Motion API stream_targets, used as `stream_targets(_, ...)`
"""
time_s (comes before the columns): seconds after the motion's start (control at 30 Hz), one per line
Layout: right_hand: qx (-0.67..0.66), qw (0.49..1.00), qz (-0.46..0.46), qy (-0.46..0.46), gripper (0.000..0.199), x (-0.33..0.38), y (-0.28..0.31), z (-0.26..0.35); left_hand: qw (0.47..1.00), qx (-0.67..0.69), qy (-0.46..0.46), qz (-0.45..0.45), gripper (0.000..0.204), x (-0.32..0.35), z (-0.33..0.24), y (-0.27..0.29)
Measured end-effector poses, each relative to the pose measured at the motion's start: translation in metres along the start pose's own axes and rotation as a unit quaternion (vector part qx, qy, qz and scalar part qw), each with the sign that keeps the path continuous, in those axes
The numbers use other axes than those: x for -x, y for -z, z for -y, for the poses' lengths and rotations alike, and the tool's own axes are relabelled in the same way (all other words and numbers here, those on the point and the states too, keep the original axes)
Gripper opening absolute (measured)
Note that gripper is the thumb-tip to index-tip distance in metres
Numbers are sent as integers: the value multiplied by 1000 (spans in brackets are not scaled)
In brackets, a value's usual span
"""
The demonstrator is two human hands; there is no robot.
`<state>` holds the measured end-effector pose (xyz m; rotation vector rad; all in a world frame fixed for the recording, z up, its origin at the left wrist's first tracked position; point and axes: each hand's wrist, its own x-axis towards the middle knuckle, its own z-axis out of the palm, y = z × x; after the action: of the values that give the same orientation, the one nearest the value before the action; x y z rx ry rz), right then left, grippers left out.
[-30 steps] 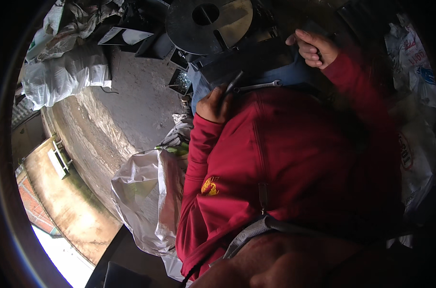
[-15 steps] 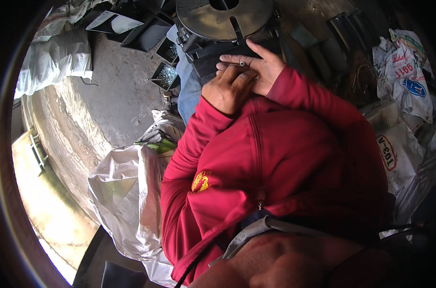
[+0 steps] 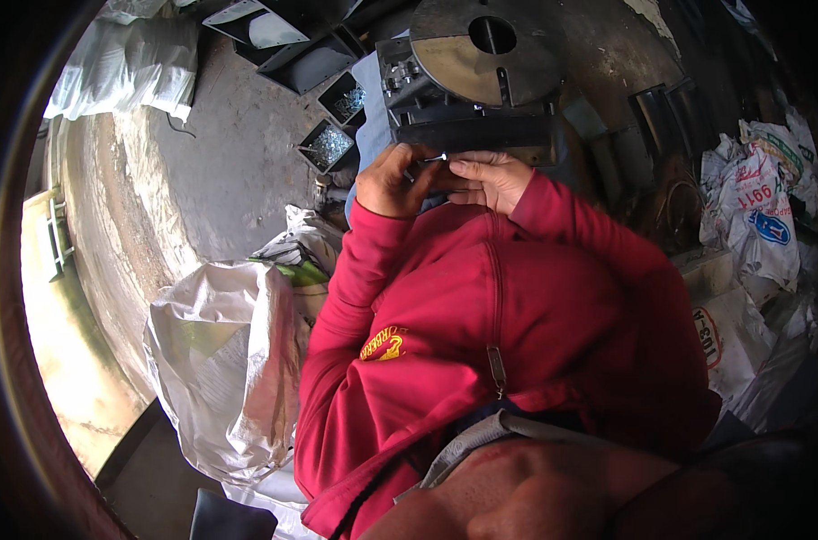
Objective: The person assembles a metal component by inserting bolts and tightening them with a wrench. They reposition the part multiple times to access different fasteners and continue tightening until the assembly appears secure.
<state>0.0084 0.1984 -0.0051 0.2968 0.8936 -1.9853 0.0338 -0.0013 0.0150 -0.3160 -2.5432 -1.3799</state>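
Close together at chest height, just before the fixture, are my left hand (image 3: 389,183) and my right hand (image 3: 497,178). A small shiny screw (image 3: 438,158) lies between their fingertips. My left hand is closed in a pinch at the screw's shank end. The right hand's thumb and forefinger close at its bright head, the other fingers curled below. Whether anything else lies in the right palm is hidden. Beyond the hands stands a dark metal fixture (image 3: 481,135), topped by a round metal disc (image 3: 445,56) with a central hole and a slot.
Two small black bins of shiny hardware, a nearer bin (image 3: 326,146) and a farther bin (image 3: 344,97), stand left of the fixture. Larger black trays (image 3: 310,61) lie behind them. A white sack (image 3: 224,360) is at my left; printed plastic bags (image 3: 751,202) are at right.
My left hand has drawn back from the right palm, and the screw is now between both hands' fingertips. The right hand's fingers have curled in. The view has shifted.
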Motion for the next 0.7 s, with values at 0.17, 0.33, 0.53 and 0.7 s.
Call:
stream_targets(0.17,61,998,-18,23,19,-14,0,0,998,-58,-21,-16,18,6,-4,3)
stream_targets(0.33,5,1000,-3,-23,22,-27,7,-3,989,-110,-75,-68,18,7,0,-1)
stream_targets(0.53,-54,992,-83,-83,25,-47,-2,2,980,92,108,-141,17,10,25,-4)
stream_targets(0.7,-80,984,-147,-68,28,-62,-28,2,947,186,171,-197,21,5,66,12)
